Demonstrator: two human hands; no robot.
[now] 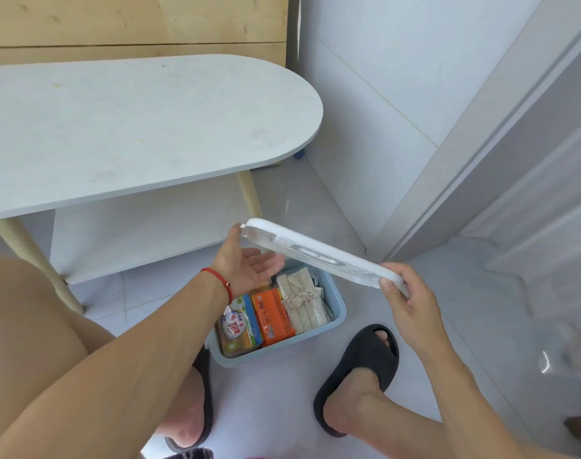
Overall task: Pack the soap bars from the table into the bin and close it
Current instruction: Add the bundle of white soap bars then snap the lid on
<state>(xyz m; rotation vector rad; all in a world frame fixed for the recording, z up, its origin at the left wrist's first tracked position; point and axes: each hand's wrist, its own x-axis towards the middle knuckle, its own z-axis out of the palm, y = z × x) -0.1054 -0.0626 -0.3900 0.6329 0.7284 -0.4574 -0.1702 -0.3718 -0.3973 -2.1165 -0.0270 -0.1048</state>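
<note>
A pale oval table point(133, 127) stands above a tiled floor. Below it, between my black slippers point(358, 376), sits a blue bin point(337, 309) packed with wrapped soap bars point(272, 314). I hold the white lid point(319, 251) tilted over the bin. My right hand point(405, 299) pinches its near end, fingers curled round the edge. My left hand point(249, 263) lies open-palmed, thumb touching the far end.

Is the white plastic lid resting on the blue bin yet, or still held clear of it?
Apart. The head view shows the white plastic lid tilted above the blue plastic bin, held by the right hand and left hand, with the bin's contents visible beneath.
</note>
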